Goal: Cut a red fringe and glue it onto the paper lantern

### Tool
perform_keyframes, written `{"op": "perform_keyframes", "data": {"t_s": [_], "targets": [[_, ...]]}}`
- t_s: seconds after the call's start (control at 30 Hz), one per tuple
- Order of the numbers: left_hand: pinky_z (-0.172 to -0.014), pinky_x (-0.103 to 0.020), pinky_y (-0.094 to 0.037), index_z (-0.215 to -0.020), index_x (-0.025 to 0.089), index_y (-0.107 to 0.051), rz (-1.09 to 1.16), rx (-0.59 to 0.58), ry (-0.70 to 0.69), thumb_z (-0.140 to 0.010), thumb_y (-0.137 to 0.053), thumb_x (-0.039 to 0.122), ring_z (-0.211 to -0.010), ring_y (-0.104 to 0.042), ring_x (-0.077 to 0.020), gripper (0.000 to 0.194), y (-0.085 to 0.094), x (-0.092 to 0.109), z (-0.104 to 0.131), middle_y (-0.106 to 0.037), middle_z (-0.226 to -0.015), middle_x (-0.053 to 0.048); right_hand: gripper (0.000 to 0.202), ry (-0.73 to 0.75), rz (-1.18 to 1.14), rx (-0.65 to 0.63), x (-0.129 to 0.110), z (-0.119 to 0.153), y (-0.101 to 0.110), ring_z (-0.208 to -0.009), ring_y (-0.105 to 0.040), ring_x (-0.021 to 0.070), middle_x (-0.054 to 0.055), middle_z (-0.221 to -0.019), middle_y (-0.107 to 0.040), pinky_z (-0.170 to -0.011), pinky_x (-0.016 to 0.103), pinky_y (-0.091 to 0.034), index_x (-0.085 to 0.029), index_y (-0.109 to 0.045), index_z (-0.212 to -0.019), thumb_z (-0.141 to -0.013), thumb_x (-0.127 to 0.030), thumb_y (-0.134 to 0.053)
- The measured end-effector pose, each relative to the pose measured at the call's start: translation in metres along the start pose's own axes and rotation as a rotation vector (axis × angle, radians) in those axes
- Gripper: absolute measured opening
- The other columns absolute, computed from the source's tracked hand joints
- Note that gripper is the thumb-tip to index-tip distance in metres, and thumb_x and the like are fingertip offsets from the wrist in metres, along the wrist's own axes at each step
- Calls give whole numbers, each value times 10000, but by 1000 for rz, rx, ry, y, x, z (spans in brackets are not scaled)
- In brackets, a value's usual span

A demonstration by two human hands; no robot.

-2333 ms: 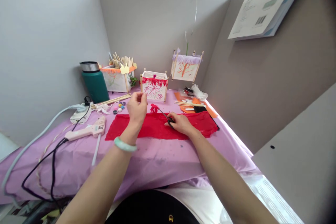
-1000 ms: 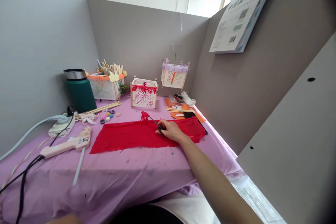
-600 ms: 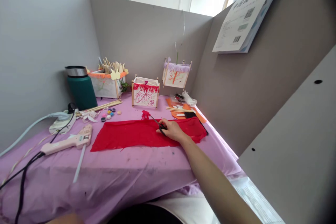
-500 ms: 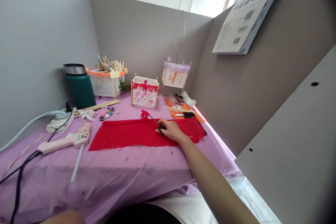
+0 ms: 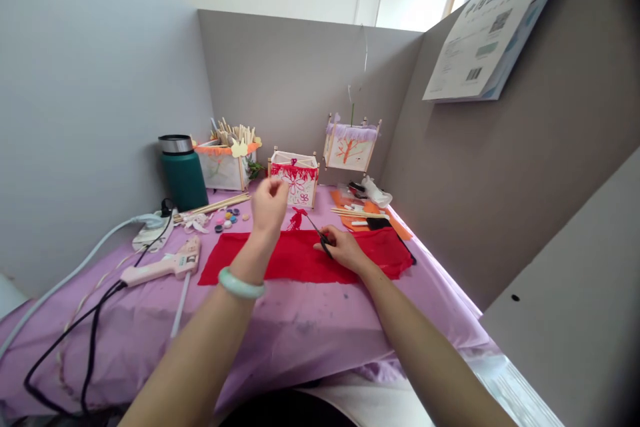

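My right hand [image 5: 341, 247] holds black-handled scissors [image 5: 325, 243] over the red cloth [image 5: 295, 265], their blades pointing up and left. Near the blade tips lies a small red scrap [image 5: 297, 219]. My left hand [image 5: 271, 202], with a pale green bangle on the wrist, is raised in front of the white lantern with red fringe [image 5: 306, 180]. Its fingers are curled together, and whether anything is between them is too small to see. The cloth lies flat and wide across the purple tablecloth [image 5: 310, 327].
At left are a green bottle [image 5: 184, 177], a pink glue gun [image 5: 160, 269], a power strip [image 5: 150, 235] and small paint pots [image 5: 229, 219]. Behind stands a box of sticks [image 5: 223, 170]. A purple-fringed lantern [image 5: 350, 147] hangs at right above sticks and orange sheets.
My left hand has risen from the bottom left edge to in front of the red-fringed lantern. The view has shifted, and my right hand still holds the scissors over the cloth.
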State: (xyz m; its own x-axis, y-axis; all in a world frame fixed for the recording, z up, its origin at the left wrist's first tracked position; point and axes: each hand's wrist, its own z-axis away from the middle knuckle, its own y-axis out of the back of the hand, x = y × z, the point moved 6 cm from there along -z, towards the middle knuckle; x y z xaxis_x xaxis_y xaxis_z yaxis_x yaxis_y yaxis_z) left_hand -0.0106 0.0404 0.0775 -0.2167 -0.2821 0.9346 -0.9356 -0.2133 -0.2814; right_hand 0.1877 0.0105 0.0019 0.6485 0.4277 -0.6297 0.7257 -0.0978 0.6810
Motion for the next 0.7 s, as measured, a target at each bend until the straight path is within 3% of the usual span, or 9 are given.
{"op": "perform_keyframes", "data": {"t_s": [0.13, 0.27, 0.4, 0.57, 0.7], "targets": [[-474, -222, -417, -713, 141, -562, -74, 58, 295, -717, -646, 157, -443, -481, -97, 86, 5, -50, 3, -515, -535, 11, 381, -2, -2, 4, 1, 0, -1, -550, -463, 115, -49, -592, -506, -532, 215, -330, -196, -578, -957, -720, -487, -640], [-466, -260, -454, -724, 119, -577, 37, -130, 521, -800, -584, 310, -413, -506, -105, 205, 1, -81, 11, -604, -611, -46, 370, 16, 10, -18, -2, 2, -4, -541, -448, 111, -57, -574, -488, -515, 209, -307, -195, -574, -940, -730, -495, -629], [-417, -222, -425, -750, 106, -621, 155, -225, 609, -807, -578, 308, -372, -472, -68, 214, 0, -89, 13, -651, -679, -55, 359, 27, 53, -41, -5, 4, -6, -547, -456, 111, -54, -586, -499, -520, 208, -299, -196, -579, -919, -728, -496, -631], [-339, -163, -299, -705, 112, -621, 264, -191, 587, -741, -624, 151, -305, -341, -17, 53, -1, -92, 8, -612, -563, -3, 344, 23, 89, -82, -8, 5, -7, -549, -469, 114, -41, -605, -530, -523, 210, -302, -195, -587, -910, -725, -480, -640], [-346, -162, -307, -663, 111, -595, 306, -173, 584, -723, -590, 62, -302, -333, -15, 77, -2, -90, 6, -588, -523, 8, 347, 28, 89, -103, -11, 5, -8, -554, -483, 116, -37, -614, -538, -515, 207, -302, -197, -591, -920, -721, -477, -644]]}}
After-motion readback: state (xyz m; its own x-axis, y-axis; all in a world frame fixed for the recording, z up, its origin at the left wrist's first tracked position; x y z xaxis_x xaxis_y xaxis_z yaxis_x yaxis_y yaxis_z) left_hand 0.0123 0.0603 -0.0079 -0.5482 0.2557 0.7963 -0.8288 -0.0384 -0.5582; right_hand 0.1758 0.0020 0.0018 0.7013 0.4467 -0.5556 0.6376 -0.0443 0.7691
